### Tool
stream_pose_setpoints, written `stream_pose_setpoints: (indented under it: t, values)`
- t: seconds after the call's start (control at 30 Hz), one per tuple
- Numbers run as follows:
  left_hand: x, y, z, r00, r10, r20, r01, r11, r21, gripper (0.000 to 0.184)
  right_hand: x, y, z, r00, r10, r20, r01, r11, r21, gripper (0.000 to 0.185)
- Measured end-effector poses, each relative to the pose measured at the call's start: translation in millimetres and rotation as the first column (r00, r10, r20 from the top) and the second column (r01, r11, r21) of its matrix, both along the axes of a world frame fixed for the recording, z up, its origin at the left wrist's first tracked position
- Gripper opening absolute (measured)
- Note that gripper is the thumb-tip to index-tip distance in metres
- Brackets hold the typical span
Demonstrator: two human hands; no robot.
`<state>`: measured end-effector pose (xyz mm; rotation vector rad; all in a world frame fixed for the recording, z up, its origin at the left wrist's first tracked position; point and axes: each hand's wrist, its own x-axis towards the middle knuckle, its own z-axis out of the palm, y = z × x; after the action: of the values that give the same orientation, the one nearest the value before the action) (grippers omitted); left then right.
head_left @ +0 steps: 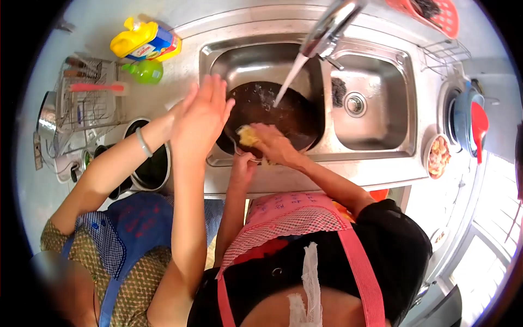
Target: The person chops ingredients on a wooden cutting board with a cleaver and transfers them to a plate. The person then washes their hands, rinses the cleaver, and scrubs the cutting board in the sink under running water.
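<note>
A dark wok full of water sits in the left basin of the steel sink, under a running faucet. My left hand is closed on the wok's handle at the near edge of the basin. Inside the wok, my right hand presses a crumpled yellow sponge or cloth against the near left side. The fingers of my right hand are partly hidden over it. Small bits float on the water near the stream.
At my left a co-worker in a blue apron holds both hands raised beside the basin. The right basin has a dark scrubber. Bottles, a wire rack, a pot and a food bowl stand around.
</note>
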<state>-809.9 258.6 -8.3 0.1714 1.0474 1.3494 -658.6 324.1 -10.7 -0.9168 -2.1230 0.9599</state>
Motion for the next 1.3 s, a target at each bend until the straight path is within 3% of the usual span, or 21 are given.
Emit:
stream_pose_setpoints:
  t: [0.07, 0.13, 0.3, 0.37, 0.4, 0.47, 0.57, 0.6, 0.63, 0.77, 0.8, 0.87, 0.97, 1.0, 1.03, 1.07, 1.13, 1.2, 1.23, 1.27, 1.3]
  values:
    - [-11.4, 16.5, 29.2, 0.999, 0.028, -0.037, -0.028, 1.0, -0.002, 0.055, 6.5, 20.2, -11.8, 0.996, 0.053, -0.069, -0.055, 0.998, -0.027, 0.039]
    - [-23.6, 28.3, 54.1, 0.995, 0.046, -0.085, -0.046, 0.999, 0.01, 0.054, 34.7, 47.5, -46.7, 0.923, 0.019, 0.384, -0.014, 1.0, -0.015, 0.032]
    - [-47.1, 61.5, 91.0, 0.985, 0.074, -0.153, -0.063, 0.995, 0.074, 0.051, 111.3, 61.2, 1.9, 0.806, -0.393, 0.442, 0.451, 0.892, -0.029, 0.013]
    - [-45.9, 68.8, 93.8, 0.987, 0.074, -0.143, -0.063, 0.995, 0.08, 0.05, 144.1, 89.0, -23.9, 0.725, -0.592, 0.352, 0.546, 0.805, 0.231, 0.023]
    - [-43.0, 65.9, 91.9, 0.989, 0.078, -0.129, -0.069, 0.995, 0.074, 0.05, 148.6, 100.7, -3.3, 0.787, -0.584, 0.202, 0.576, 0.811, 0.103, 0.038]
    - [-30.7, 41.1, 85.5, 0.992, 0.092, -0.086, -0.088, 0.995, 0.052, 0.049, 150.6, 114.5, 7.9, 0.574, -0.746, 0.338, 0.53, 0.653, 0.54, 0.043]
    - [5.8, -35.4, 70.9, 0.991, 0.126, 0.054, -0.124, 0.992, -0.028, 0.047, 136.7, 119.2, 38.9, 0.813, -0.569, 0.122, 0.521, 0.804, 0.286, 0.037]
    - [17.1, -56.5, 70.4, 0.986, 0.14, 0.094, -0.136, 0.989, -0.052, 0.047, 122.3, 119.0, 50.5, 0.885, -0.464, -0.034, 0.428, 0.841, -0.332, 0.034]
    - [16.1, -58.6, 67.2, 0.985, 0.149, 0.09, -0.145, 0.988, -0.05, 0.047, 107.7, 116.4, 56.8, 0.869, -0.438, -0.229, 0.09, 0.595, -0.798, 0.032]
    - [18.8, -46.1, 68.1, 0.992, 0.119, 0.03, -0.117, 0.991, -0.068, 0.029, 28.0, 142.1, 37.2, 0.592, -0.569, -0.571, -0.586, 0.183, -0.789, 0.032]
    - [21.2, -38.4, 68.6, 0.989, 0.138, -0.049, -0.143, 0.982, -0.12, 0.024, 17.0, 141.7, 41.1, 0.592, -0.565, -0.574, -0.586, 0.187, -0.789, 0.032]
    - [19.2, -24.7, 57.7, 0.994, 0.108, -0.023, -0.11, 0.985, -0.13, 0.021, 13.3, 140.9, 49.0, 0.833, -0.163, -0.529, -0.496, 0.206, -0.843, 0.041]
    - [28.3, -5.0, 78.4, 0.987, 0.157, 0.025, -0.155, 0.987, -0.045, 0.026, 39.5, 94.6, 92.6, 0.871, 0.368, -0.325, -0.464, 0.4, -0.791, 0.048]
    - [28.8, -0.9, 80.2, 0.988, 0.154, 0.029, -0.153, 0.988, -0.038, 0.026, 55.7, 78.2, 87.4, 0.764, 0.617, -0.187, -0.645, 0.726, -0.238, 0.049]
    - [26.1, 3.4, 80.9, 0.99, 0.14, 0.036, -0.139, 0.99, -0.019, 0.032, 72.8, 50.3, 97.6, 0.835, 0.535, -0.128, -0.544, 0.772, -0.329, 0.05]
    - [21.6, 6.0, 81.1, 0.991, 0.127, 0.041, -0.127, 0.992, -0.004, 0.038, 87.2, 33.1, 91.2, 0.876, 0.473, 0.096, -0.479, 0.876, 0.05, 0.051]
    - [8.0, 3.9, 68.9, 0.991, 0.126, 0.048, -0.126, 0.992, -0.005, 0.045, 114.8, 34.2, 60.6, 0.939, 0.27, 0.212, -0.312, 0.929, 0.197, 0.048]
    - [1.1, -0.1, 66.0, 0.987, 0.139, -0.083, -0.134, 0.989, 0.063, 0.049, 127.2, 64.6, 21.6, 0.896, 0.089, 0.434, -0.146, 0.984, 0.1, 0.044]
    - [3.2, -0.8, 82.8, 0.989, 0.105, -0.107, -0.092, 0.989, 0.119, 0.051, 135.0, 87.9, -25.7, 0.793, -0.042, 0.608, -0.263, 0.877, 0.403, 0.04]
    - [2.2, -0.1, 91.0, 0.987, 0.114, -0.117, -0.1, 0.987, 0.124, 0.051, 127.4, 105.2, -29.1, 0.841, -0.023, 0.54, -0.221, 0.897, 0.382, 0.037]
    - [0.3, -0.8, 98.4, 0.979, 0.146, -0.143, -0.128, 0.983, 0.129, 0.051, 113.3, 118.3, -14.1, 0.99, 0.09, 0.11, -0.082, 0.993, -0.08, 0.037]
